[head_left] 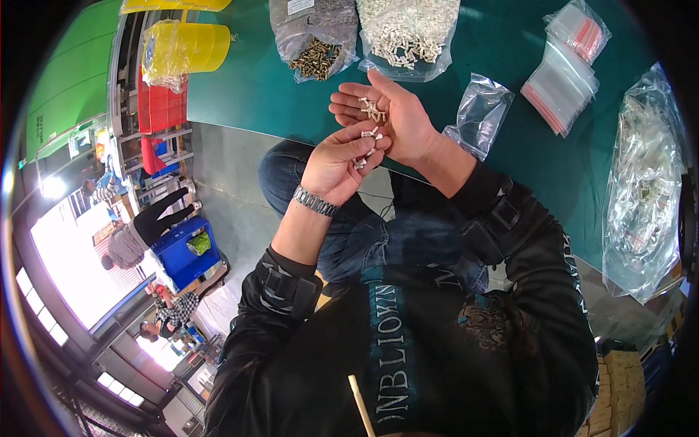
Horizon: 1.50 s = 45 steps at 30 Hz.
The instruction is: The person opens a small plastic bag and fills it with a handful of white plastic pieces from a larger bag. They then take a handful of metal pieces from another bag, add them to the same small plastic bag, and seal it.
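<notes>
My left hand (pixel 336 166), a metal watch on its wrist, has its fingers curled round several small white plastic pieces (pixel 362 161). Right beside it my right hand (pixel 411 124) is cupped palm up. More small white pieces (pixel 373 111) lie on its fingers. Both hands are close together over the near edge of the green table (pixel 244 87). Beyond them stand a clear bag of the same white pieces (pixel 408 52) and a bag of small brass-coloured parts (pixel 317 60). A flat clear plastic bag (pixel 480 115) lies by my right wrist.
Stacked zip bags with red strips (pixel 559 86) lie at the far right, and a large crumpled clear bag (pixel 642 193) rests along the right edge. Yellow bins (pixel 200 48) and a red bin (pixel 162 102) stand left. Two people are farther left near a blue crate (pixel 186 251).
</notes>
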Each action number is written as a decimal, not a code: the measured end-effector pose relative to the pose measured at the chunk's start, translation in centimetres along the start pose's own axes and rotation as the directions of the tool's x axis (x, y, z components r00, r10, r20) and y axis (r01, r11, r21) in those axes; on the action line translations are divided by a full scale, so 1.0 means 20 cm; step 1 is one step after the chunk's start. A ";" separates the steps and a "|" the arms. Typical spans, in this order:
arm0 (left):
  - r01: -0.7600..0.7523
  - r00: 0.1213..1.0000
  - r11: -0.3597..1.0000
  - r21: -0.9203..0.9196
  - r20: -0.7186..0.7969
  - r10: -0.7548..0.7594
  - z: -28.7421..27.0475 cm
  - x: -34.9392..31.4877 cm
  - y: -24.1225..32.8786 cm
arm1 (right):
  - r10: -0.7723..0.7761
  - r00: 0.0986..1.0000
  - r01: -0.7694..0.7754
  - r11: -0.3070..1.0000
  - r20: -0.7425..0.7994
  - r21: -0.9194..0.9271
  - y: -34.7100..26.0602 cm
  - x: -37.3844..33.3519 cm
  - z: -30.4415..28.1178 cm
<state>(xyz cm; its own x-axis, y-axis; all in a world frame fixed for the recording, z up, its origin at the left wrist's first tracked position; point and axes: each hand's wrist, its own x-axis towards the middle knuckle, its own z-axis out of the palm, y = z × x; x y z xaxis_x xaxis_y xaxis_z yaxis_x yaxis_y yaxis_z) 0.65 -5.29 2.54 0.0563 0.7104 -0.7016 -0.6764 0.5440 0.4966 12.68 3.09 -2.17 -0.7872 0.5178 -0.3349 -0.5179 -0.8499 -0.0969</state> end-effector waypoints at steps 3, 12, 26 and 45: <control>0.006 1.000 1.000 0.006 -0.013 -0.006 0.00 0.00 0.00 | -0.006 1.000 0.006 1.000 -0.011 -0.004 0.00 0.00 0.00; 0.011 0.998 0.999 0.041 -0.057 -0.009 0.03 0.00 0.01 | -0.007 1.000 0.007 1.000 -0.004 -0.003 0.00 0.00 0.00; 0.036 0.999 0.999 -0.005 0.033 -0.036 0.02 -0.01 0.03 | -0.008 1.000 0.008 1.000 -0.014 -0.006 0.00 0.00 0.00; -0.073 0.996 0.975 -0.211 0.036 0.082 0.13 -0.05 0.09 | -0.020 1.000 0.020 0.996 0.002 0.090 0.00 0.01 -0.02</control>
<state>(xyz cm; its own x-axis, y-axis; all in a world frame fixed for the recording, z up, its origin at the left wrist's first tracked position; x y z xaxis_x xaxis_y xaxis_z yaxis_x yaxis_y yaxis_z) 1.29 -3.84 5.49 0.0272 0.7684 -0.6393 -0.8182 0.3846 0.4274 12.57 3.17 -2.62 -0.7772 0.5353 -0.3307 -0.5616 -0.8272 -0.0192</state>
